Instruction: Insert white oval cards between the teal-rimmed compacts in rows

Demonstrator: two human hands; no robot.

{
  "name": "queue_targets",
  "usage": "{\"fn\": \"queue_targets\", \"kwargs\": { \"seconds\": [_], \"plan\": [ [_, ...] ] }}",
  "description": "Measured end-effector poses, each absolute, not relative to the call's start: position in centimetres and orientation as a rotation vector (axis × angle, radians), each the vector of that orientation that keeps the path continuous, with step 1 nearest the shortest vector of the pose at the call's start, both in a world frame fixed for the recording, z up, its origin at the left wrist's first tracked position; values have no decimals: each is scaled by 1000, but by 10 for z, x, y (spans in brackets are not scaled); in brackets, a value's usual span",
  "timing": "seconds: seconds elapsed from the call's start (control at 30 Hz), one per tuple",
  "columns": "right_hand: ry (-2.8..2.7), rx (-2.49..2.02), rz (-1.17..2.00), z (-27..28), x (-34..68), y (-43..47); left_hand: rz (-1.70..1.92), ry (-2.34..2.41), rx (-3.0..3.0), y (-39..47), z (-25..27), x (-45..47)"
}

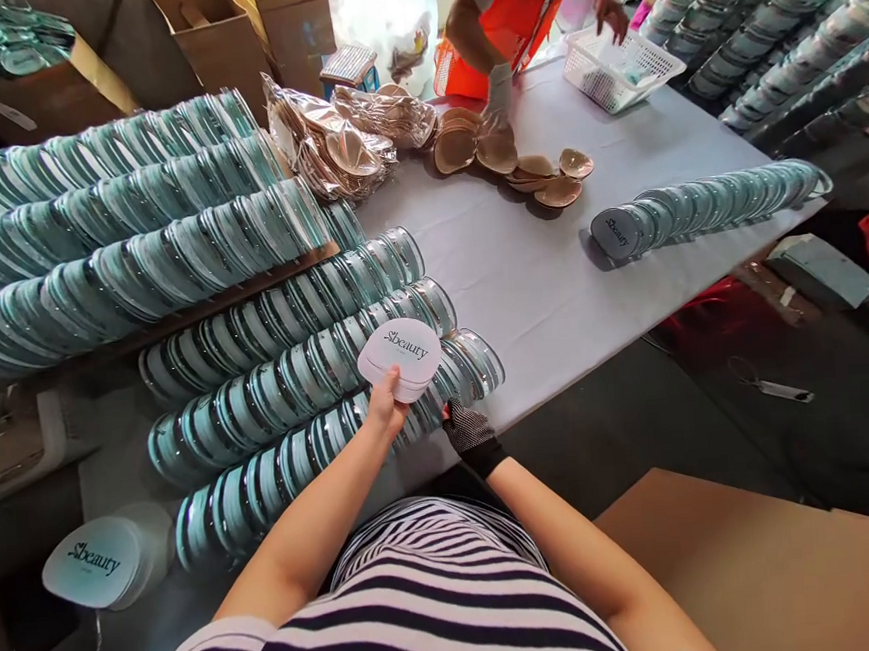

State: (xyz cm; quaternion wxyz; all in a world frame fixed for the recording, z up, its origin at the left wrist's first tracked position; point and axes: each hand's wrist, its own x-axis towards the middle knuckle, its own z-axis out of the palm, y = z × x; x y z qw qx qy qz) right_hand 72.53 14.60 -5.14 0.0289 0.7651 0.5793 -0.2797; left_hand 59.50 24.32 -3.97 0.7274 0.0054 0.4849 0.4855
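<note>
My bare left hand [388, 405] pinches a few white rounded cards [400, 348] printed with "Sbeauty", thumb on top. The cards are above the right ends of rows of clear plastic cases [309, 365] lying on their sides. On my right hand [471, 431] is a dark dotted glove with bare fingertips. Its fingers are curled by the near side of the closest row of cases [267, 489]; what they hold, if anything, is hidden. At the lower left stands a stack of the same printed cards [96, 565].
Across the white table [514, 289], a co-worker in an orange vest touches beige cups [496, 152] with a gloved hand. Nearby are plastic-wrapped cups [337, 143] and a white basket [621, 68]. A row of cases with a printed end [703, 209] lies right. Cardboard [761, 561] is below.
</note>
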Motion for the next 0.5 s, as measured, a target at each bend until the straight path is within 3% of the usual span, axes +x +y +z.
{"fn": "queue_targets", "kwargs": {
  "seconds": [0.17, 0.37, 0.5],
  "plan": [
    [1792, 2318, -986, -63, 725, 158, 1073, 1112, -19, 244, -37, 595],
    [1507, 2368, -1930, -52, 728, 160, 1098, 1090, 56, 241, -33, 598],
    [1519, 2462, -1867, -33, 744, 179, 1139, 1089, 70, 241, -35, 603]
  ]
}}
